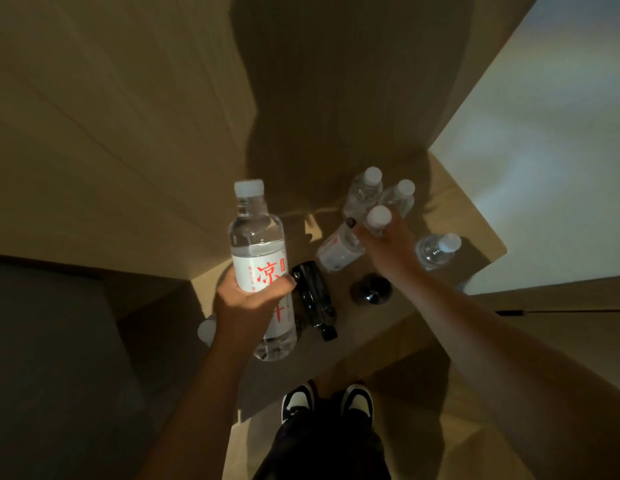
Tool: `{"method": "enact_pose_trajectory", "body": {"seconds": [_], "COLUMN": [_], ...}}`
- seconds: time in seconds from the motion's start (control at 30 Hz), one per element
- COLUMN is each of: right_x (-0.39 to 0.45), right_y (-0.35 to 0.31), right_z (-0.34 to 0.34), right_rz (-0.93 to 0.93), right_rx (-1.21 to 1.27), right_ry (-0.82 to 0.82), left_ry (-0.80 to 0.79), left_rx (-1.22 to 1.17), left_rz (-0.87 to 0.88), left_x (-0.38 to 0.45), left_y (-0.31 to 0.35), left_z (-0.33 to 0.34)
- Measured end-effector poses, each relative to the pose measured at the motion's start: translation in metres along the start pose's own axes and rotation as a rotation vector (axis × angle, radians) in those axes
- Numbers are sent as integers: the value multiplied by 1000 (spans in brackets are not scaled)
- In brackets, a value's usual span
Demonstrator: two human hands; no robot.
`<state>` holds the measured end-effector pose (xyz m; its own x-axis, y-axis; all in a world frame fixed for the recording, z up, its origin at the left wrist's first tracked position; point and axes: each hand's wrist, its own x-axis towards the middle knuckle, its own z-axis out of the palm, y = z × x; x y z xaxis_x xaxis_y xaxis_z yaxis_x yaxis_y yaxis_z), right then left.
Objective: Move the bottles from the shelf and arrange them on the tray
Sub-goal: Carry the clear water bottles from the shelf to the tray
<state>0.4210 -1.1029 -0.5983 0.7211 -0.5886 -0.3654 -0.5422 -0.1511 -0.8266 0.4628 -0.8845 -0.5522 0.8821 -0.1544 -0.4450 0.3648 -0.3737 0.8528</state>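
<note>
My left hand (247, 308) grips a clear water bottle (256, 251) with a white label and red characters, held upright above the wooden shelf (450, 216). My right hand (388, 247) is closed around the neck of a second clear bottle (343, 245), which leans to the left on the shelf, its white cap (378, 216) sticking up above my fingers. Two more clear bottles (365, 190) (400, 197) stand behind it, and another (436, 249) stands to the right. No tray is in view.
A black bottle (313, 299) lies on its side between my hands, and a second dark bottle (370, 289) stands near the shelf's front edge. A white cap (206, 329) shows behind my left wrist. Wooden panels rise at left and behind. My shoes (327, 398) are below.
</note>
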Motion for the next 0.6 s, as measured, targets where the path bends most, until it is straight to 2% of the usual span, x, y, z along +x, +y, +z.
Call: {"method": "enact_pose_trajectory", "body": {"seconds": [0.2, 0.33, 0.43, 0.53, 0.6], "right_x": [-46, -91, -126, -162, -189], "right_y": [-50, -97, -129, -151, -162], "right_z": [-40, -63, -75, -83, -89], "right_rz": [-69, -233, -309, -351, -370], "right_rx": [189, 239, 264, 220, 286], "right_ry": [181, 203, 259, 287, 269], "left_ry": [-10, -75, -133, -102, -86], "left_rx": [-70, 7, -14, -54, -64], "left_rz": [-37, 91, 104, 112, 111], "left_x": [-33, -68, -100, -137, -163], "left_y": [36, 72, 102, 123, 132], "left_z": [-5, -24, -43, -64, -77]}}
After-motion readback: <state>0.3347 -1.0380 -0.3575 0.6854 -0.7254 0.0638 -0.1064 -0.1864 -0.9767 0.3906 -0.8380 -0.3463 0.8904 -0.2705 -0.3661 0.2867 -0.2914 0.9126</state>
